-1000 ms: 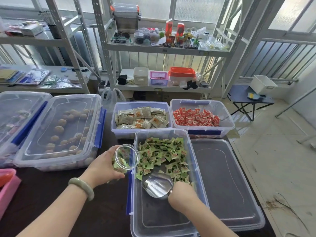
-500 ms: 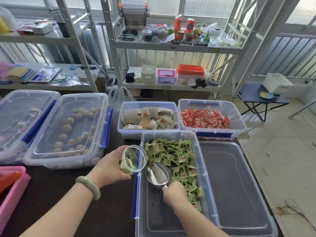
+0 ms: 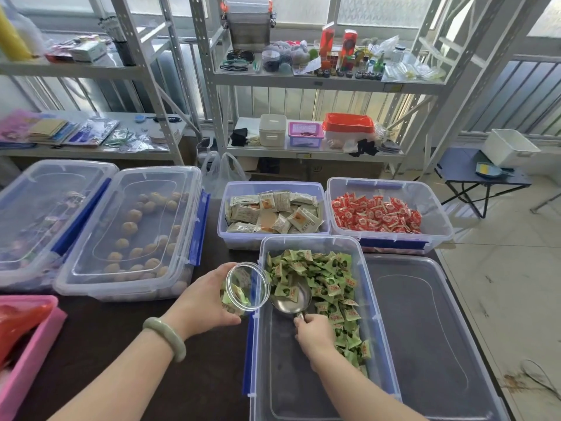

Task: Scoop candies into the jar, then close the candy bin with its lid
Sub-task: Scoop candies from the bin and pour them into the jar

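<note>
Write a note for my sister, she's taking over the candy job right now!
Left hand: holds the jar, tilted, by the bin edge; a few candies already inside.
Right hand: holds the scoop in the bin, some green candies on it.
Lid: flat on the table, right of the bin.
Left to do: tip the scoop into the jar, scoop more, then put the lid on.

Open clear plastic bin of green-wrapped candies (image 3: 355,302): near half bare, passable; far half filled with wrappers. Left rim blocked by the left hand (image 3: 206,299) holding a tilted clear round jar (image 3: 247,288). Right flank: flat clear lid (image 3: 425,329) lying on the worktop, low, passable above. Far side: two open candy bins touching. Dark worktop (image 3: 100,332) bare left of the wrist; lidded bins beyond.
</note>
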`<control>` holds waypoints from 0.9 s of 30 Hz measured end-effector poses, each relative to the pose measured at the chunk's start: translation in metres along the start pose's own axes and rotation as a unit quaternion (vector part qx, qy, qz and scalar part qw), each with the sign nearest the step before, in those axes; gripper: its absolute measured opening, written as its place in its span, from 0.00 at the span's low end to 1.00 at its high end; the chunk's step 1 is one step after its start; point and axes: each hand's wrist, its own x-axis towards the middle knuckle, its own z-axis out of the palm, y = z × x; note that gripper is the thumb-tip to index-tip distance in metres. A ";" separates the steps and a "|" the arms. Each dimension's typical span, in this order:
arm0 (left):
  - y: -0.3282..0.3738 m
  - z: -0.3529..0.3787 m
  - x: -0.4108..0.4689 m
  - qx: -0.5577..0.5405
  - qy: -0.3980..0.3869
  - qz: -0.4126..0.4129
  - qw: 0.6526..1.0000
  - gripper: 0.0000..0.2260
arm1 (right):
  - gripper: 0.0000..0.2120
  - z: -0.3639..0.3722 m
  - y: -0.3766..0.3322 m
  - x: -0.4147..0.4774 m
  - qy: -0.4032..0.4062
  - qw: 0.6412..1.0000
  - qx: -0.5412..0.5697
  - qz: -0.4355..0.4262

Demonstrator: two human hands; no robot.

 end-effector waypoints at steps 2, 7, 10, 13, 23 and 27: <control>-0.001 0.000 -0.001 -0.004 -0.005 0.000 1.000 0.42 | 0.13 -0.004 0.006 -0.003 -0.008 1.000 0.018 -0.013; -0.002 -0.002 -0.002 -0.021 0.004 -0.015 1.000 0.43 | 0.11 -0.015 0.016 -0.012 -0.007 0.999 0.038 -0.028; -0.001 -0.004 -0.001 -0.018 0.017 -0.013 1.000 0.43 | 0.12 -0.027 0.021 -0.020 -0.003 0.998 0.043 -0.036; -0.001 -0.005 0.000 -0.018 0.028 -0.010 0.999 0.43 | 0.11 -0.042 0.022 -0.030 0.004 0.998 0.031 -0.059; 0.014 -0.003 -0.003 -0.024 0.058 0.017 0.998 0.42 | 0.13 -0.105 -0.004 -0.059 0.021 0.990 -0.032 -0.133; 0.019 -0.002 -0.007 -0.030 0.052 0.033 0.998 0.40 | 0.09 -0.133 -0.031 -0.072 -0.001 0.986 -0.063 -0.153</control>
